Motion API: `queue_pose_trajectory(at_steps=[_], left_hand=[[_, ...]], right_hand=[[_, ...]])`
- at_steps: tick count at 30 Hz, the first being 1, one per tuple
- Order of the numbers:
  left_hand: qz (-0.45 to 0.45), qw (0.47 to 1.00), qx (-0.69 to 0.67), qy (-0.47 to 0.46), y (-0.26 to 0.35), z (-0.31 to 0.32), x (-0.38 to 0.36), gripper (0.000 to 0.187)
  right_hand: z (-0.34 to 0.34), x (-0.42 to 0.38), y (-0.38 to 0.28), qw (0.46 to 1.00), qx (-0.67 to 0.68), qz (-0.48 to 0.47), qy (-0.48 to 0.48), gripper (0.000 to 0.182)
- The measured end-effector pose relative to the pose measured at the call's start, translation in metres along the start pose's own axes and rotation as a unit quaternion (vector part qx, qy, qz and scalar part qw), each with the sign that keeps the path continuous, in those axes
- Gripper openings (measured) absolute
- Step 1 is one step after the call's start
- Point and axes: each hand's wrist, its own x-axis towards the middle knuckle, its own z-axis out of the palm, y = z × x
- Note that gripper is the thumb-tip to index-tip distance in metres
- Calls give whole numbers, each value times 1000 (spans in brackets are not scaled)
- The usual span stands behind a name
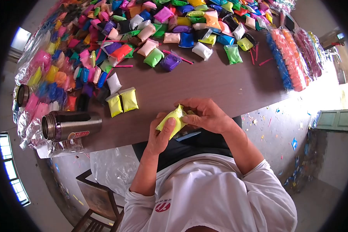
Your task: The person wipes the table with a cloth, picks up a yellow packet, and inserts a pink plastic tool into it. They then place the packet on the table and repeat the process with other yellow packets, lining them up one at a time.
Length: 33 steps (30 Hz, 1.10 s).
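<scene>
My left hand is closed around a small yellow packet, its thumb pressed on the packet's face. At the packet's upper right end, my right hand pinches the crumpled plastic between thumb and fingers. Some of the right fingertips are hidden behind the packet. Both hands are over the front edge of the brown table. To their left, two more yellow packets lie side by side on the tabletop, and a white packet lies just behind them.
A large heap of coloured packets covers the back and left of the table. A steel flask lies on its side at the front left. Long plastic-wrapped strips lie at the right end. A wooden chair stands at lower left.
</scene>
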Motion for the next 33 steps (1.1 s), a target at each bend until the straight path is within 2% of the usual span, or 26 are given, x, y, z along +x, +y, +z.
queue_pose_trajectory(at_steps=[4, 7, 10, 11, 13, 17, 18, 19, 21, 24, 27, 30, 33], left_hand=[[91, 991, 102, 8, 7, 10, 5, 41], [93, 985, 146, -14, 7, 8, 7, 40], [57, 996, 64, 36, -2, 11, 1, 40], [-13, 1000, -8, 15, 2, 5, -1, 40], [4, 997, -80, 6, -1, 1, 1, 41], [22, 1000, -14, 14, 2, 6, 4, 41], [29, 999, -1, 23, 2, 9, 4, 40], [35, 999, 12, 31, 4, 12, 4, 40], [38, 998, 20, 46, 6, 17, 4, 39], [28, 998, 4, 53, 9, 16, 3, 38], [19, 999, -4, 45, 3, 13, 3, 37], [25, 999, -2, 43, 0, 15, 3, 37], [23, 998, -11, 49, -2, 16, 1, 37]], right_hand=[[-10, 0, 4, 989, -144, -14, 33, 23], [-14, -1, 5, 973, -210, -85, 41, 17], [-24, -1, 4, 940, -309, -124, 69, 16], [-32, -3, 2, 961, -245, -83, 99, 15], [-47, -12, -3, 981, -111, 0, 156, 15], [-43, -26, -4, 972, -171, -28, 156, 22], [-33, -29, -10, 979, -154, 11, 136, 28], [-22, -29, -8, 975, -193, -35, 109, 28], [-3, -27, -6, 978, -197, -28, 63, 26], [7, -21, 3, 979, -198, -14, 50, 22], [3, -21, 3, 953, -284, -81, 61, 17], [0, -23, 4, 946, -281, -93, 128, 17], [-7, -23, 8, 983, -126, -35, 132, 17]])
